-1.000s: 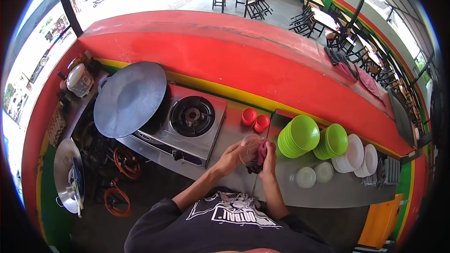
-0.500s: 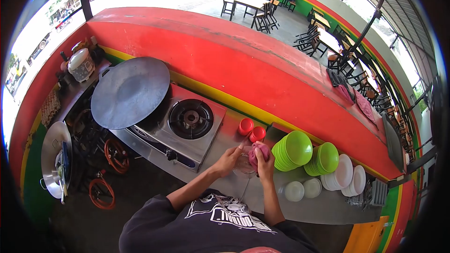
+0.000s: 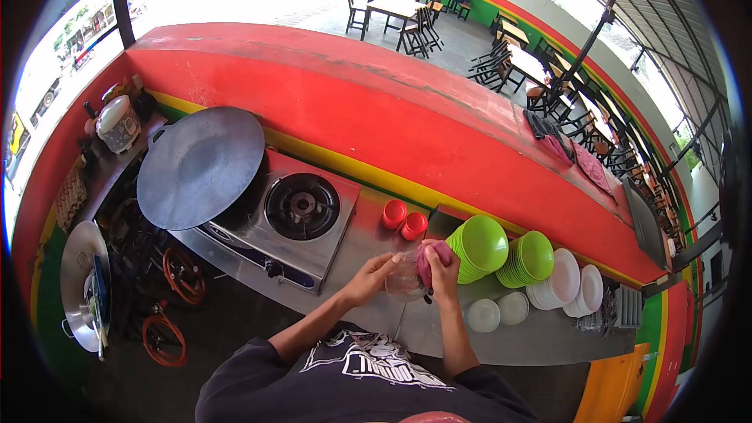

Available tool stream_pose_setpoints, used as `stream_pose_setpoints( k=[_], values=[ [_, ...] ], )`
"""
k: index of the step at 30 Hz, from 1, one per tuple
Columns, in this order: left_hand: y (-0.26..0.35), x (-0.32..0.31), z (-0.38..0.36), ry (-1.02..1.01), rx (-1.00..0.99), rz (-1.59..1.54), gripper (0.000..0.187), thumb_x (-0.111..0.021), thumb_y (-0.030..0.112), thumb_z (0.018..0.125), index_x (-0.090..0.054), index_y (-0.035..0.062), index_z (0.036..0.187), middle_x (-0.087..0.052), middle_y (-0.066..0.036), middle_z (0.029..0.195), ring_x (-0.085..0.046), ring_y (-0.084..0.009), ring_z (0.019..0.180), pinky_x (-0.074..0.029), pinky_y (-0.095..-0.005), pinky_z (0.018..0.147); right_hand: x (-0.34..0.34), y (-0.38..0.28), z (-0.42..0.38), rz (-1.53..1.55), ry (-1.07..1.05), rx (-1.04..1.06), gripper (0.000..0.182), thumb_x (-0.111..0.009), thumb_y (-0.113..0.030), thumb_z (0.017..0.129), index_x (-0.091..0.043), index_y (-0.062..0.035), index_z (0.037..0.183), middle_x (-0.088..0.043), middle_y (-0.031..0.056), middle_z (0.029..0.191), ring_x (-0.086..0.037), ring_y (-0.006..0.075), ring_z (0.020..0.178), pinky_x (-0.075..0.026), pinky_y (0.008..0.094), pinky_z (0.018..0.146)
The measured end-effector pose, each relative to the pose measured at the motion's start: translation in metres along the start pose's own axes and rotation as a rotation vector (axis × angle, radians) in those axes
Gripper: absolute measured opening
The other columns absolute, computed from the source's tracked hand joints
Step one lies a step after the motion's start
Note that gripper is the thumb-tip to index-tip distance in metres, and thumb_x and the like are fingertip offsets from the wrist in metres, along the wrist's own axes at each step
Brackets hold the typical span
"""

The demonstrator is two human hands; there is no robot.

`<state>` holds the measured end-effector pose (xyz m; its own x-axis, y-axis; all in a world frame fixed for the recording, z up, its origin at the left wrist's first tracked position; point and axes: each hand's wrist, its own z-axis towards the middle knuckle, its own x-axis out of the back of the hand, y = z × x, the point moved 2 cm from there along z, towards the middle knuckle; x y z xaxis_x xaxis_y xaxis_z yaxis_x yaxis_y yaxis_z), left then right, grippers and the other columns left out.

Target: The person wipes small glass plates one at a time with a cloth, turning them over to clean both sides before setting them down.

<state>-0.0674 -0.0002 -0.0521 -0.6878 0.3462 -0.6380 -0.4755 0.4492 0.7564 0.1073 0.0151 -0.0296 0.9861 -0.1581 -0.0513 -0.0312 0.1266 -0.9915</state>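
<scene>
In front of my chest, over the steel counter (image 3: 376, 305), my left hand (image 3: 366, 279) grips the near-left side of a clear see-through container (image 3: 404, 280). My right hand (image 3: 443, 272) is closed around a bunched pink cloth (image 3: 427, 263), which presses against the container's right side. Part of the container is hidden by the cloth and fingers. Two red cups (image 3: 404, 220) stand just beyond my hands. To the right rise stacks of green bowls (image 3: 479, 249), and small white bowls (image 3: 499, 312) sit nearer to me.
A gas stove (image 3: 302, 205) lies to the left, beside a large dark pan (image 3: 202, 166). A metal wok (image 3: 84, 290) is farther left. White bowls (image 3: 554, 278) and a grey rack (image 3: 629, 310) stand right. A red wall (image 3: 376, 133) borders the counter.
The view has turned slightly, so the surroundings appear farther left. Against the counter, my right hand and the cloth have shifted a little right, and more of the clear container shows between my hands.
</scene>
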Motion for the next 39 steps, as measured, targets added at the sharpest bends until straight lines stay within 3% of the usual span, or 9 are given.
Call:
stream_pose_setpoints(
  k=[4, 7, 10, 16, 21, 22, 26, 33, 39],
  values=[
    [-0.005, 0.008, -0.001, -0.042, 0.08, 0.453, 0.048, -0.043, 0.042, 0.107, -0.057, 0.0016, 0.127, -0.062, -0.002, 0.114, -0.057, -0.0059, 0.094, -0.048, -0.0223, 0.082, -0.006, -0.011, -0.005, -0.191, -0.28, 0.089, 0.026, -0.07, -0.022, 0.09, -0.07, 0.0002, 0.104, -0.07, 0.0049, 0.092, -0.063, 0.011, 0.085, -0.051, 0.0273, 0.079],
    [-0.019, 0.015, 0.003, -0.113, -0.133, 0.458, 0.05, -0.038, 0.041, 0.108, -0.055, -0.0005, 0.13, -0.061, -0.003, 0.114, -0.055, -0.0078, 0.096, -0.052, -0.0268, 0.082, -0.012, -0.001, -0.01, -0.178, -0.188, 0.099, 0.027, -0.071, -0.023, 0.089, -0.07, 0.0, 0.103, -0.07, 0.0053, 0.092, -0.063, 0.0111, 0.085, -0.051, 0.0276, 0.079],
    [-0.036, 0.035, 0.003, -0.149, 0.087, 0.486, 0.049, -0.038, 0.039, 0.108, -0.053, -0.0017, 0.131, -0.062, -0.008, 0.116, -0.06, -0.0123, 0.101, -0.054, -0.0314, 0.084, -0.013, 0.017, -0.02, -0.199, -0.082, 0.043, 0.027, -0.072, -0.023, 0.089, -0.07, 0.0001, 0.104, -0.071, 0.0071, 0.092, -0.065, 0.0131, 0.086, -0.052, 0.0294, 0.079],
    [-0.023, 0.029, -0.001, 0.106, 0.078, -0.086, 0.052, -0.037, 0.04, 0.107, -0.048, -0.0032, 0.134, -0.061, -0.02, 0.129, -0.064, -0.0335, 0.113, -0.056, -0.0441, 0.09, -0.013, 0.047, -0.042, -0.195, 0.164, 0.082, 0.033, -0.071, -0.021, 0.09, -0.065, -0.0003, 0.115, -0.067, 0.0127, 0.106, -0.063, 0.0206, 0.1, -0.048, 0.034, 0.092],
    [-0.031, 0.032, 0.02, 0.201, -0.068, -0.246, 0.051, -0.035, 0.039, 0.108, -0.048, -0.0031, 0.134, -0.062, -0.02, 0.129, -0.066, -0.0314, 0.109, -0.055, -0.041, 0.093, -0.031, 0.029, -0.062, -0.372, 0.237, 0.28, 0.037, -0.067, -0.014, 0.091, -0.059, -0.0003, 0.124, -0.056, 0.0192, 0.126, -0.056, 0.0294, 0.115, -0.042, 0.0395, 0.102],
    [-0.031, 0.03, 0.022, 0.193, -0.07, -0.246, 0.051, -0.035, 0.039, 0.108, -0.048, -0.0034, 0.134, -0.062, -0.02, 0.129, -0.066, -0.0308, 0.11, -0.055, -0.0409, 0.093, -0.028, 0.036, -0.064, -0.406, 0.203, 0.272, 0.042, -0.069, -0.012, 0.088, -0.058, -0.0011, 0.127, -0.052, 0.0238, 0.134, -0.051, 0.0376, 0.125, -0.039, 0.0435, 0.107],
    [-0.041, 0.021, 0.034, 0.178, -0.067, -0.282, 0.047, -0.036, 0.037, 0.108, -0.049, -0.0007, 0.133, -0.064, -0.015, 0.124, -0.066, -0.0271, 0.108, -0.055, -0.0379, 0.093, -0.036, 0.03, -0.073, -0.716, 0.164, 0.524, 0.055, -0.074, -0.016, 0.082, -0.057, -0.0067, 0.133, -0.048, 0.0243, 0.143, -0.034, 0.0455, 0.141, -0.025, 0.06, 0.114],
    [-0.051, 0.03, 0.037, 0.174, 0.016, -0.18, 0.035, -0.039, 0.029, 0.108, -0.051, 0.0042, 0.13, -0.062, -0.01, 0.121, -0.062, -0.0199, 0.112, -0.054, -0.0318, 0.093, -0.039, 0.033, -0.063, -0.702, -0.129, 0.49, 0.059, -0.069, -0.019, 0.079, -0.056, -0.0097, 0.136, -0.051, 0.0194, 0.142, -0.037, 0.0428, 0.141, -0.028, 0.0588, 0.114],
    [-0.052, 0.036, 0.025, 0.16, 0.084, -0.134, 0.034, -0.04, 0.032, 0.108, -0.052, 0.0041, 0.123, -0.064, -0.012, 0.116, -0.067, -0.0247, 0.103, -0.057, -0.0381, 0.087, -0.027, 0.026, -0.031, -0.689, -0.025, 0.466, 0.049, -0.067, -0.017, 0.081, -0.06, -0.0064, 0.128, -0.062, 0.0173, 0.127, -0.055, 0.0384, 0.121, -0.04, 0.0509, 0.105]
  ],
)
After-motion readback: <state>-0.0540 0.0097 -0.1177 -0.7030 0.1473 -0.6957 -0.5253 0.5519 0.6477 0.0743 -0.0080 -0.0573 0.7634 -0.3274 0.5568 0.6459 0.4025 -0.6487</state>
